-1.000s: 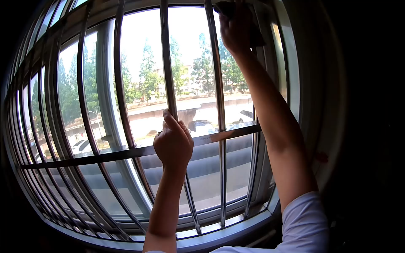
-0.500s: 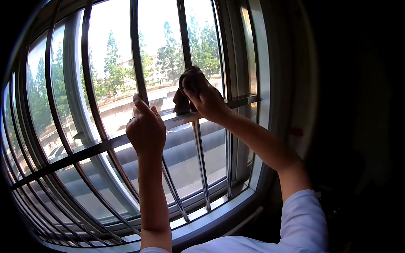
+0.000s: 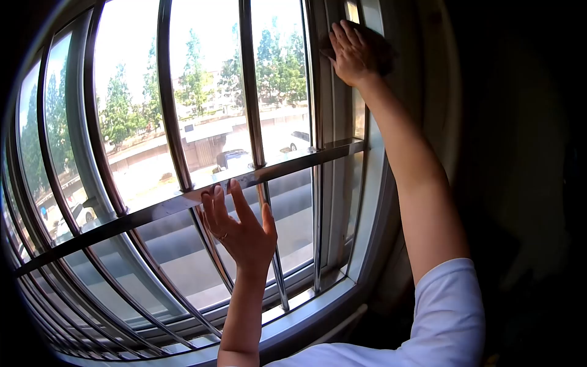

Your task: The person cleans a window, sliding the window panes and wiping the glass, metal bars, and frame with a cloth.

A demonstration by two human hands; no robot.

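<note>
As a dark cloth (image 3: 384, 54) is covered at one o'clock by the right hand (image 3: 354, 59), its fingers extended almost flat near the side frame (image 3: 372, 208), the left hand (image 3: 243, 237) is held loosely spread, nothing grasped, toward half past seven, fingertips at the crossbar (image 3: 293, 164); whether contact is made cannot be told.

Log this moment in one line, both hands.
left hand: open, at shiny flat metal crossbar, contact unclear | right hand: flat over dark fabric cloth, view's upper right
</note>
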